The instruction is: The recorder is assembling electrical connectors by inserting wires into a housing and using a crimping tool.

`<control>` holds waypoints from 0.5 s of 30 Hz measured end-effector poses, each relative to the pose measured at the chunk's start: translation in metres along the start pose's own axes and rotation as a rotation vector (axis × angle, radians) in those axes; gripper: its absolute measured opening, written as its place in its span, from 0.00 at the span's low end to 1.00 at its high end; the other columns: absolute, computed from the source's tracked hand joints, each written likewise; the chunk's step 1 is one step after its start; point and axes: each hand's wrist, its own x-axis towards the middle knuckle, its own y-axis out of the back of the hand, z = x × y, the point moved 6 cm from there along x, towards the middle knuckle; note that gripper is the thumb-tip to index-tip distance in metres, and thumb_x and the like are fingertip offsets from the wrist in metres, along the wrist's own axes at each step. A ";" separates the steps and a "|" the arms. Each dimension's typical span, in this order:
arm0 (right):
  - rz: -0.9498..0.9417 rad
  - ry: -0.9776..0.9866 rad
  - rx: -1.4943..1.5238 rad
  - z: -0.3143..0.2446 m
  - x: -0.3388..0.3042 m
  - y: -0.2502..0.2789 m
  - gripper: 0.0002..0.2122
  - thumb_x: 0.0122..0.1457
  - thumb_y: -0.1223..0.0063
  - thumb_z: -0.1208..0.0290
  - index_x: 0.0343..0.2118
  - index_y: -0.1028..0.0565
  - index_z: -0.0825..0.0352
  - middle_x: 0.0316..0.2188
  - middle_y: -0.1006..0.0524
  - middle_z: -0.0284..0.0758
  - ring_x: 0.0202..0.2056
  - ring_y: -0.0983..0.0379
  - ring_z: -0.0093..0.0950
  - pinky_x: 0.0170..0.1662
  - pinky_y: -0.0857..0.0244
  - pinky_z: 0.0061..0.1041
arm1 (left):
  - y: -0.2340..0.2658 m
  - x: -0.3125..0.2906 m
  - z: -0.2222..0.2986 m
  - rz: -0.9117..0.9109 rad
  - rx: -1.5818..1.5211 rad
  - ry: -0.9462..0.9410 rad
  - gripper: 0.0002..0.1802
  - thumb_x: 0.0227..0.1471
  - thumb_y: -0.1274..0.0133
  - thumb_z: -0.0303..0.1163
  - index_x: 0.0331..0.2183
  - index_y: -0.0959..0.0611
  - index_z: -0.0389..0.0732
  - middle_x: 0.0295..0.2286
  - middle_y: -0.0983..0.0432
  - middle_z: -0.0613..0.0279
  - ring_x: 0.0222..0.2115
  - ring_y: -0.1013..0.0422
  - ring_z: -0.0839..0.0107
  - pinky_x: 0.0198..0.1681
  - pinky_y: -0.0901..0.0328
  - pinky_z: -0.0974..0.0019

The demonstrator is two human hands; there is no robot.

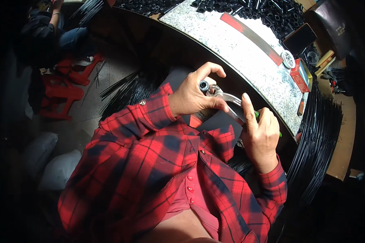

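Steel pliers [227, 101] sat clamped in the right hand [260, 135], biting a black cap [204, 86] pinched by the left hand [192, 95]; over-squeezing could crush it.

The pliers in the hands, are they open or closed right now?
Cannot tell: the left hand and right hand cover much of the pliers, hiding the tip.

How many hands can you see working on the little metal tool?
2. The left hand pinches a small black tube piece at the tip of the pliers. The right hand grips the pliers' handles just below the table.
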 end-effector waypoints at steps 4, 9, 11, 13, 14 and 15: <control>-0.106 -0.064 0.312 0.004 0.002 0.001 0.34 0.38 0.47 0.85 0.54 0.34 0.59 0.19 0.40 0.36 0.21 0.38 0.31 0.23 0.44 0.28 | -0.001 -0.002 0.002 -0.004 0.027 0.018 0.42 0.26 0.28 0.38 0.42 0.34 0.39 0.16 0.37 0.76 0.19 0.44 0.90 0.21 0.51 0.83; -0.140 -0.094 0.425 0.005 0.004 -0.002 0.35 0.36 0.46 0.86 0.54 0.34 0.59 0.19 0.39 0.36 0.21 0.38 0.31 0.23 0.42 0.29 | 0.002 -0.001 0.000 -0.001 0.040 0.026 0.46 0.22 0.27 0.41 0.43 0.35 0.39 0.16 0.41 0.78 0.18 0.47 0.90 0.21 0.52 0.82; -0.032 -0.045 0.367 0.004 0.005 0.004 0.34 0.37 0.46 0.86 0.53 0.34 0.59 0.19 0.40 0.36 0.20 0.39 0.30 0.23 0.42 0.29 | 0.003 -0.001 -0.002 -0.006 0.018 0.047 0.46 0.22 0.27 0.41 0.44 0.35 0.39 0.15 0.41 0.78 0.18 0.47 0.90 0.21 0.52 0.82; -0.055 -0.050 0.358 0.005 0.001 0.007 0.33 0.39 0.47 0.84 0.54 0.35 0.59 0.19 0.40 0.35 0.20 0.38 0.30 0.23 0.41 0.29 | 0.004 -0.002 -0.004 0.002 -0.025 0.087 0.48 0.20 0.27 0.42 0.44 0.35 0.39 0.15 0.41 0.78 0.18 0.47 0.90 0.21 0.52 0.83; -0.079 -0.047 0.348 0.005 -0.002 0.008 0.31 0.42 0.48 0.82 0.54 0.35 0.58 0.19 0.40 0.35 0.20 0.38 0.30 0.23 0.41 0.28 | 0.003 -0.003 -0.003 -0.001 -0.025 0.089 0.48 0.20 0.27 0.42 0.44 0.35 0.39 0.15 0.41 0.78 0.18 0.47 0.90 0.21 0.52 0.83; -0.103 -0.045 0.338 0.005 -0.004 0.008 0.30 0.44 0.49 0.80 0.55 0.36 0.58 0.20 0.40 0.35 0.20 0.38 0.29 0.23 0.41 0.28 | 0.002 -0.003 -0.001 -0.029 -0.023 0.086 0.47 0.21 0.27 0.41 0.44 0.35 0.39 0.15 0.40 0.78 0.18 0.46 0.90 0.21 0.52 0.83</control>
